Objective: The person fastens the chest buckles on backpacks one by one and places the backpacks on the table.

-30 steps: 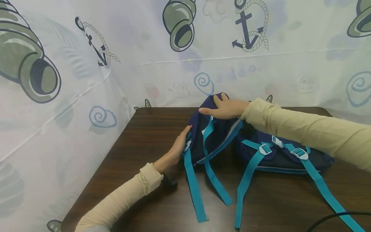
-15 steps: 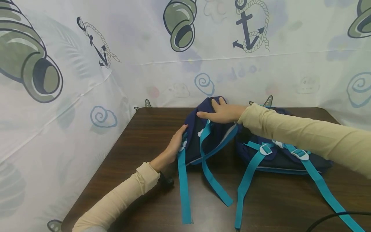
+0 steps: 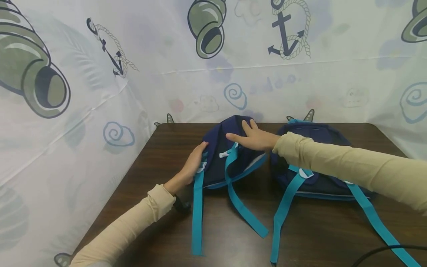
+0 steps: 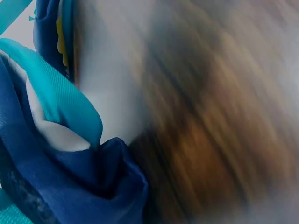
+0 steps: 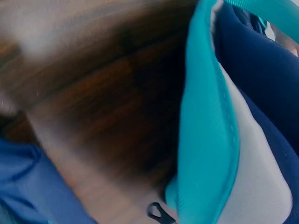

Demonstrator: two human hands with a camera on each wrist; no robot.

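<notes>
A small navy backpack (image 3: 217, 135) with teal straps and trim stands on the table left of centre in the head view. My left hand (image 3: 192, 162) lies along its left side, fingers extended upward. On its upper right, my right hand (image 3: 256, 139) rests with fingers spread. Two loose strap ends (image 3: 198, 222) hang from the bag onto the tabletop. Navy cloth (image 4: 88, 186) and a teal band fill the left of the left wrist view, without fingers in sight. Teal and grey trim (image 5: 205, 130) runs down the right wrist view, where the hand is also out of frame.
A second navy backpack (image 3: 310, 131) sits to the right, partly behind my right forearm, its teal straps (image 3: 283, 211) trailing forward. A black cable (image 3: 383, 250) crosses the lower right corner. Behind the dark wooden table (image 3: 150, 226) hangs a patterned white cloth (image 3: 160, 81).
The left backpack has slid left and sits lower, apart from the second one. Both hands have moved left with it. More of the second backpack's top now shows.
</notes>
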